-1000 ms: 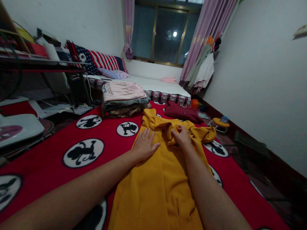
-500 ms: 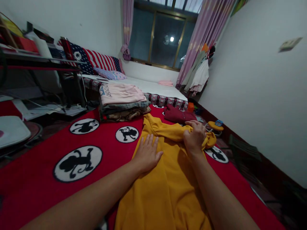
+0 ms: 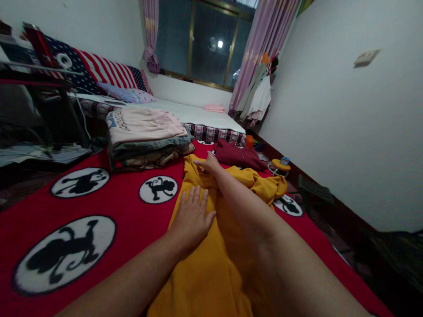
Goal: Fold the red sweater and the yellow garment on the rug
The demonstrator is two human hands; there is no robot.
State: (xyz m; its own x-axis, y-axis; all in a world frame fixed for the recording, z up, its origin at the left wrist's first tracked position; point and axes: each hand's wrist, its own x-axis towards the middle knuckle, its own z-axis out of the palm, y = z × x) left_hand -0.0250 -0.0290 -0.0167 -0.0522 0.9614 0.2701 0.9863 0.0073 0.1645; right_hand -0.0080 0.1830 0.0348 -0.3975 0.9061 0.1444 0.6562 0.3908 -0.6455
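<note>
A mustard-yellow garment, with what looks like a sleeve laid across its upper part, is spread on the red blanket. My left hand lies flat on its left side, fingers stretched out. Over the garment's upper left corner is my right hand, fingers apart, close to or touching the cloth; its fingertips are partly hidden. My right forearm covers much of the garment's right side. A dark red folded garment lies just beyond. To the left is a stack of folded clothes, a pale pink one on top.
Behind the stack stands a bed with a pillow and a pink folded cloth. A cluttered desk is at the left. Clothes hang by the curtain. A yellow-topped stool stands at the right, near the wall.
My right hand has moved left from the bunched sleeve to the garment's upper left corner, and its fingers have spread. My left hand stays flat. The view has shifted right.
</note>
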